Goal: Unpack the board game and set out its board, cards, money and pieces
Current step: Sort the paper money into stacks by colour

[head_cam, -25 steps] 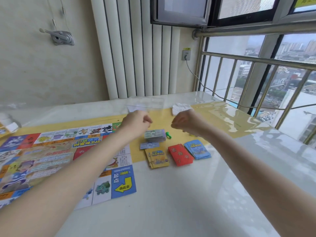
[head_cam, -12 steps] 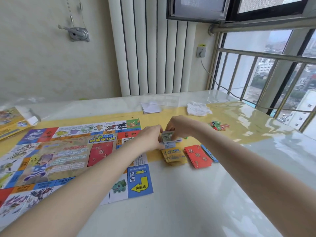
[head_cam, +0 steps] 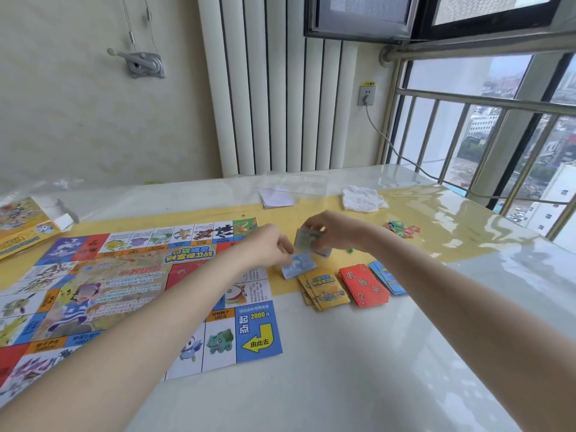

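Since the last frame, drawn a pale blue note [head_cam: 298,265] off the money stack [head_cam: 307,239]. Right of the board [head_cam: 131,294]: left hand [head_cam: 269,246] pinching note, right hand [head_cam: 332,230] gripping stack, above yellow cards [head_cam: 325,288], red cards [head_cam: 363,285].

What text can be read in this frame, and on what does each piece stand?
"起点", "2000元" and "由此去": blue corner square of the game board.
"口袋精灵 财富保卫战": banner at the board's centre.
"500元": white square beside the corner.
"机会卡" with question marks: red card stack.
Yellow card stack, blue card stack, play money, other board squares and the game box: too blurred to read.
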Available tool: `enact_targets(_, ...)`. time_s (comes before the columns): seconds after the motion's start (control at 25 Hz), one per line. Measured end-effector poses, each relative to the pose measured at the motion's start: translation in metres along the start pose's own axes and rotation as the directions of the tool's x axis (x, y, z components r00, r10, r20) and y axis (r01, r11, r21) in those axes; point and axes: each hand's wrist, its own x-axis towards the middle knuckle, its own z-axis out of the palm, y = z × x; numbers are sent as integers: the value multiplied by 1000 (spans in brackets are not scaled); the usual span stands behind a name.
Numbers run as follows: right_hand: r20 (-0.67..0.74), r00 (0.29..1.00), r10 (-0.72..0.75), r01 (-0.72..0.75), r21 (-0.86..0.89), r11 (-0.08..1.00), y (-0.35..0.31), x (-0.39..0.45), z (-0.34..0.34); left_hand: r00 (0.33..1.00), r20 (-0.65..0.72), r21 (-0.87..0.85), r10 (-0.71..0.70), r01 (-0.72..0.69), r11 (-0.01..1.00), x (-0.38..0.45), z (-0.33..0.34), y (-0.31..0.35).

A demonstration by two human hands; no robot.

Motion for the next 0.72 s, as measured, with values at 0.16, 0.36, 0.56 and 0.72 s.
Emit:
enact_targets(0.16,-183,951,249,22,844,536,1,-3,-15,962,-230,-479,-147,20,878,-4,-18,-10)
enact_targets(0.36,69,991,115,-60,995,-77,-17,-25,-11,942,-198,-815,-272,-4,580,-14,-6,1)
enact_targets(0.56,136,979,154,-150,985,83,-23,-55,-2,974,-191,-820,-126,-87,566,-39,6,16)
enact_targets(0.72,17,990,142,-1,994,-112,-33,-76,8,988,-83,-981,-130,-58,183,-57,14,19)
